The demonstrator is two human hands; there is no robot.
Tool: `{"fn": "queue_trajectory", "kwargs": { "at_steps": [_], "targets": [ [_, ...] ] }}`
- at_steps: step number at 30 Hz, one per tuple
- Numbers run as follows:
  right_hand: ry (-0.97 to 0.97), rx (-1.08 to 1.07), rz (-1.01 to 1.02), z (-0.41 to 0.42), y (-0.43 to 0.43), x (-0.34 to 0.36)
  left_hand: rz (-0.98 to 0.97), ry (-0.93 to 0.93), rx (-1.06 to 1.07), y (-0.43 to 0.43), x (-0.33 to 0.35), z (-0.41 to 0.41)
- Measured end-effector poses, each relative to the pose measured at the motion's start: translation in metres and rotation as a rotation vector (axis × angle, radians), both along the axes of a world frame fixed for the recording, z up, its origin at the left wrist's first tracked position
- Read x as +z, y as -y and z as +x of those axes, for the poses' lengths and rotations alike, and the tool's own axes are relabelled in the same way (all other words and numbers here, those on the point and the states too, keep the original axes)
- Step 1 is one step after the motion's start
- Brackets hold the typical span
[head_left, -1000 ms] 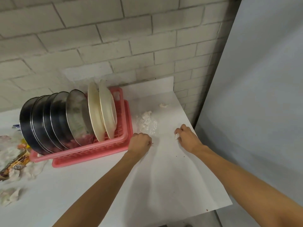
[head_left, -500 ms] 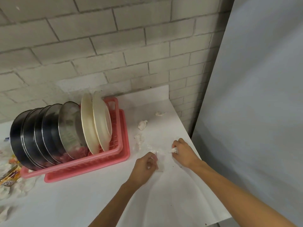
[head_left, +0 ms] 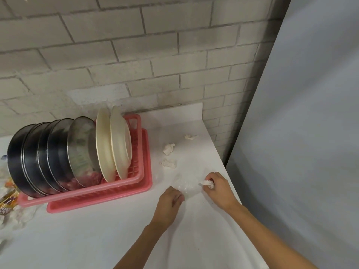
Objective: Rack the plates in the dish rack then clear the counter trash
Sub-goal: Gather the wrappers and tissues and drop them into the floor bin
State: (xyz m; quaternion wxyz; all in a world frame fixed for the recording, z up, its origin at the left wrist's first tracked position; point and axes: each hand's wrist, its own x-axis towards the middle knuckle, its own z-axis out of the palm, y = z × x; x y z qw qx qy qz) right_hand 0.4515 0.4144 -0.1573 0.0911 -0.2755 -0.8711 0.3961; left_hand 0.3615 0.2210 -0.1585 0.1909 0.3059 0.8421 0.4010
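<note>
Plates of dark metal (head_left: 58, 152) stand on edge in a row in the pink dish rack (head_left: 116, 191), which sits at nine o'clock in the view. Two cream plates (head_left: 120, 140) close the row at its three o'clock end. The rack rests in a pink drip tray (head_left: 148, 162) on the white bench (head_left: 87, 239).

Both hands are low on the bench near five o'clock from the rack. The right hand (head_left: 218, 189) has its fingers curled round a small crumpled tissue (head_left: 206, 183), whose white end pokes out toward nine o'clock. The left hand (head_left: 171, 200) lies knuckles up with its fingers bent under, right at the near edge of a crinkled sheet of clear plastic film (head_left: 184, 185). I cannot tell whether it pinches the film or only touches it. The film lies flat on the bench between the two hands.

More trash lies loose at twelve o'clock from the hands. One paper wad (head_left: 169, 163) is nearest, a second wad (head_left: 168, 148) sits just beyond it, and a third, smaller wad (head_left: 190, 136) lies farther off toward one o'clock, near the bench's back corner.

At the far nine o'clock edge, past the rack, an orange snack wrapper (head_left: 7, 200) lies among pale crumpled paper (head_left: 19, 216). A grey brick wall (head_left: 136, 55) runs behind the bench, and a plain grey panel (head_left: 301, 133) fills the three o'clock side.
</note>
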Motion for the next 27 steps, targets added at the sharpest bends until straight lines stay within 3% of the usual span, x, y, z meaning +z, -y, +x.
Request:
{"fn": "queue_trajectory", "kwargs": {
  "at_steps": [6,13,17,27],
  "targets": [
    [-0.089,-0.054,-0.21,0.016,0.013,0.014,0.208,0.306,0.305,0.015,0.021,0.015],
    [-0.11,-0.007,-0.308,0.021,0.05,0.027,0.281,0.346,0.42,0.031,0.035,0.021],
    [-0.128,0.006,-0.351,0.018,0.069,0.033,0.334,0.451,0.432,0.046,0.034,0.015],
    [-0.157,0.041,-0.394,0.029,0.13,0.045,0.365,0.513,0.332,0.093,0.037,0.002]
  ]
}}
